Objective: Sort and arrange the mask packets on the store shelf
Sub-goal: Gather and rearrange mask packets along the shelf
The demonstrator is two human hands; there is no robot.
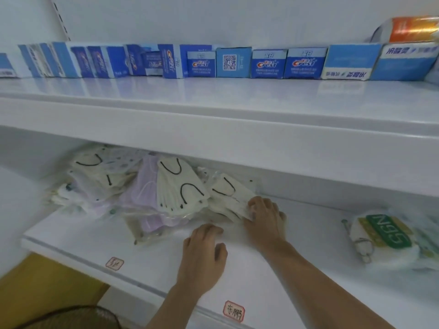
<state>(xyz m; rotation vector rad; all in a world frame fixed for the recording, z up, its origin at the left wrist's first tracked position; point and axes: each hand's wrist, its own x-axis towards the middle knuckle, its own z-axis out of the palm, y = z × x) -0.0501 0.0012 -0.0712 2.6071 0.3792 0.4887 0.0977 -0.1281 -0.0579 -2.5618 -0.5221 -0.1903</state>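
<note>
Right hand (266, 213), centre of the frame: fingers curled down onto the near corner of a cream mask packet in clear film with black ear loops (229, 197), apparently pinching its edge, though blur hides the exact finger contact. Left hand (204, 248), just below and left of the right hand: palm down on the white lower shelf board (95, 243), fingers loosely extended toward the pile, holding nothing.

The gripped packet lies at the right end of a loose, overlapping heap in the left-centre of the frame. Next to it is a fanned cream packet with black loops (180, 188); beneath and left of that, a pale lilac mask packet (142, 193); further toward the upper left, more cream and patterned packets (95, 172), blurred. A separate packet with a green N95 label (384, 230) lies well apart at the right of the frame, on the same shelf.

Handling, as judged: the packets look light, thin and floppy, with slick film that would let one slide off another; a pinch at a sealed edge or corner, with the other hand steadying the heap, seems the safest hold. Crushing is unlikely to harm them, but tugging may drag neighbours along.

Upper frame: a row of blue toothpaste cartons (268, 64) on the white upper shelf (213, 115).
</note>
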